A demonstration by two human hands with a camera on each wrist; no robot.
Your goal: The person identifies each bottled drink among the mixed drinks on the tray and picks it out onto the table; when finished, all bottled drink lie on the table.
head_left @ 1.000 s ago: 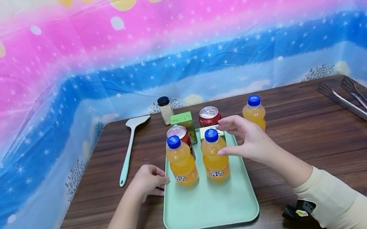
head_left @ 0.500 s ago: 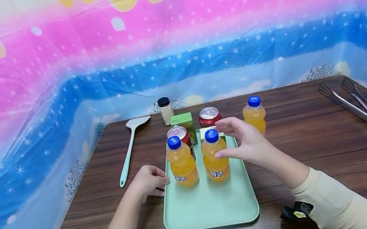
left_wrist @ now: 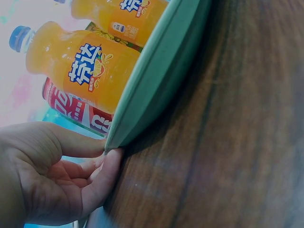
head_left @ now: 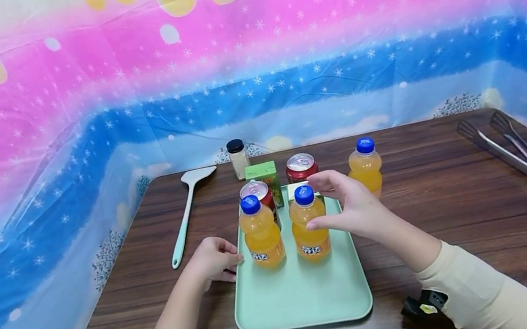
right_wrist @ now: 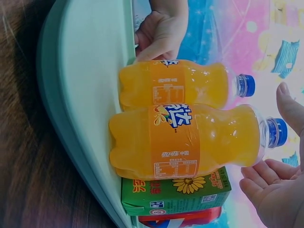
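Observation:
A light green tray lies on the table, and my left hand pinches its left rim between thumb and finger, clearest in the left wrist view. Two orange soda bottles with blue caps stand upright on it: a left bottle and a right bottle. Around the upper part of the right bottle, my right hand is spread, thumb in front and fingers behind. The right wrist view shows a gap between this hand and the bottle. Behind the bottles are a green drink carton and a red can, partly hidden.
Another red can stands at the back, beyond a second carton mostly hidden. A third orange bottle is right of the tray. A spatula lies left, metal tongs right, and a black-capped jar behind.
My right hand has shifted slightly left, its thumb further across the front of the right bottle. The left hand and the tray stay where they were.

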